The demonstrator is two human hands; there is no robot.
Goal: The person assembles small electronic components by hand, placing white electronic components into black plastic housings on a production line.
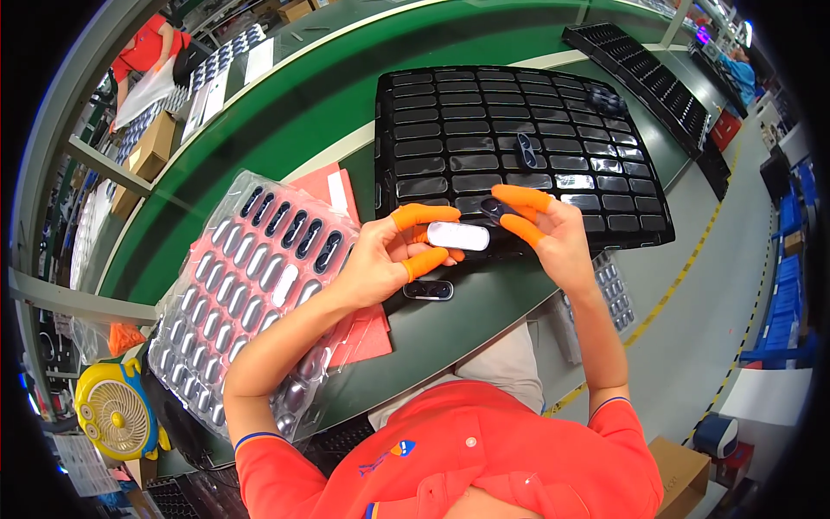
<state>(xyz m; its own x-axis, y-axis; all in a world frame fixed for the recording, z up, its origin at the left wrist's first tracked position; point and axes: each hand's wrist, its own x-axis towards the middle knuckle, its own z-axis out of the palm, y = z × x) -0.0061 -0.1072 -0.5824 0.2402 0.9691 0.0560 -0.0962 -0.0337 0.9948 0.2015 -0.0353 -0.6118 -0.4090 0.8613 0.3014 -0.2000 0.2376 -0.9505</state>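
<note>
My left hand [380, 251], orange finger covers on its fingertips, is closed on a white oval shell [458, 236] with a silvery rim. Pinched between the covered thumb and finger of my right hand [553, 238] is a small dark oval insert [495, 208], held just right of the shell and apart from it. Below my left fingers a dark oval case piece [429, 290] with a pale edge lies on the dark green table. Close beyond both hands is a black compartment tray [406, 184]. One loose dark oval insert [526, 150] rests on it, and several dark parts [605, 100] sit at its far right.
At left, a clear plastic tray [186, 298] holds rows of silvery oval shells and some dark ones, over pink sheets [367, 337]. A yellow fan [117, 411] stands beyond it. A green conveyor belt [320, 112] runs behind. Another person [147, 48] is at far left.
</note>
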